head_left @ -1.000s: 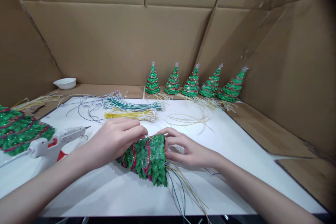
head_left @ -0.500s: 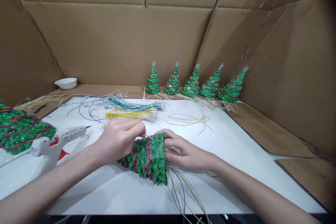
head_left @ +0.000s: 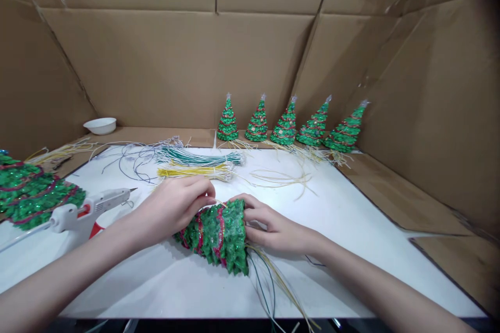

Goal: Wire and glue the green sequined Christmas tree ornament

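A small green glittery Christmas tree with red garland lies on its side on the white table, its wide base to the right. My right hand grips the rim of that base, the fingertips partly hidden inside it. Over the upper side, my left hand is closed in a pinch on a thin pale-yellow wire that runs to the tree. Yellow and dark green wires trail out of the base toward the table's front edge. The tip lies hidden behind my left hand and forearm.
Bundles of green wires and yellow wires lie behind my hands. A white glue gun and another tree are at left. Several finished trees line the back, a white bowl stands back left, and cardboard walls enclose the table.
The view has shifted very slightly. My left fingers have moved a little on the wire; the tree and my right hand stay almost in place.
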A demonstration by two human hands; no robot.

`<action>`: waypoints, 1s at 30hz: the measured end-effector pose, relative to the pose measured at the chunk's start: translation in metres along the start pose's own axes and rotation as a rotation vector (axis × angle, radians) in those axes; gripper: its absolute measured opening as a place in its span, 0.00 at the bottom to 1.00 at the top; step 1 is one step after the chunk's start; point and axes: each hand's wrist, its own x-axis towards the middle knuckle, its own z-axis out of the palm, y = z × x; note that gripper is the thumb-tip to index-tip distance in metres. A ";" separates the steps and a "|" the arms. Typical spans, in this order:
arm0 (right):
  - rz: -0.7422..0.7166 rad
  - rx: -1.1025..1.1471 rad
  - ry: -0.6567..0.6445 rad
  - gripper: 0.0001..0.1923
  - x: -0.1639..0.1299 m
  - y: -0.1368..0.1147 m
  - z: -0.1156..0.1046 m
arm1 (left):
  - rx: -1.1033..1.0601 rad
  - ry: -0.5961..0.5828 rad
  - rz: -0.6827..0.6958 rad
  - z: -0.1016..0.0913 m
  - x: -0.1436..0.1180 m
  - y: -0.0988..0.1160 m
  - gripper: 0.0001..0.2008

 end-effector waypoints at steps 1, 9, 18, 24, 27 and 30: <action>-0.001 -0.005 -0.003 0.12 0.000 0.000 0.000 | -0.006 -0.025 -0.012 -0.002 0.000 0.001 0.10; 0.015 -0.019 -0.033 0.23 0.000 -0.007 -0.005 | -0.065 -0.219 -0.123 -0.015 0.002 0.006 0.13; 0.022 -0.040 -0.033 0.23 -0.002 -0.006 -0.006 | -0.145 -0.250 -0.053 -0.022 0.003 0.004 0.14; 0.031 -0.047 -0.036 0.21 -0.002 -0.007 -0.007 | -0.155 -0.230 -0.055 -0.021 0.001 0.001 0.13; 0.036 -0.043 -0.036 0.21 -0.001 -0.008 -0.006 | -0.123 -0.241 -0.096 -0.021 0.002 0.004 0.15; 0.033 -0.040 -0.037 0.21 -0.001 -0.007 -0.006 | -0.105 -0.245 -0.116 -0.020 0.004 0.005 0.13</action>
